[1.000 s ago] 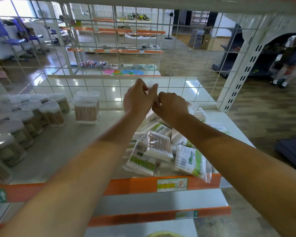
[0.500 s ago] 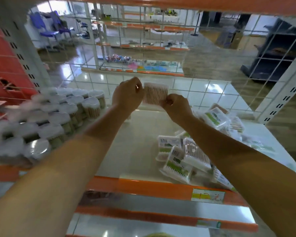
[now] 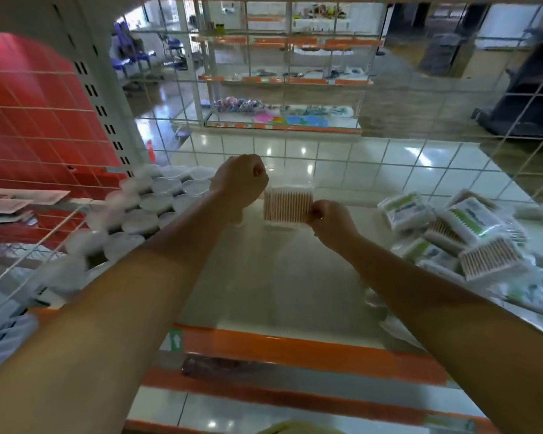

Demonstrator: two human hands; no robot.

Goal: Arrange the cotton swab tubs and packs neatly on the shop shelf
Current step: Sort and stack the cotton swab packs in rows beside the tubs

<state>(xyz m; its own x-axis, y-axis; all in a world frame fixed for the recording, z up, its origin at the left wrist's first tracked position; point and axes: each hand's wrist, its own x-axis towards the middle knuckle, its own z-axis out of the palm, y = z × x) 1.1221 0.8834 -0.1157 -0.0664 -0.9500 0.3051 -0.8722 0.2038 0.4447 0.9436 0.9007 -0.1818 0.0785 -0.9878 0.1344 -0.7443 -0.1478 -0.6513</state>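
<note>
**Clear swab box held at the back of the shelf**

The clear swab box (image 3: 288,204) is held at the middle of the shelf (image 3: 282,286), close to its back edge by the wire grid; whether its base touches the shelf cannot be told. The left hand (image 3: 240,182) has its fingers curled at the box's left edge, and the right hand (image 3: 328,216) pinches its right edge. The box looks light and stiff, its smooth plastic probably slippery, so holding it by the two short sides seems the sound grip. The round tubs (image 3: 151,208) stand in rows toward the shelf's left end, and the soft film packs (image 3: 458,236) lie heaped at its right end; those would crumple if squeezed.

Compared with half a second ago, the box is lower and nearer the shelf, and the view has swung left.
</note>
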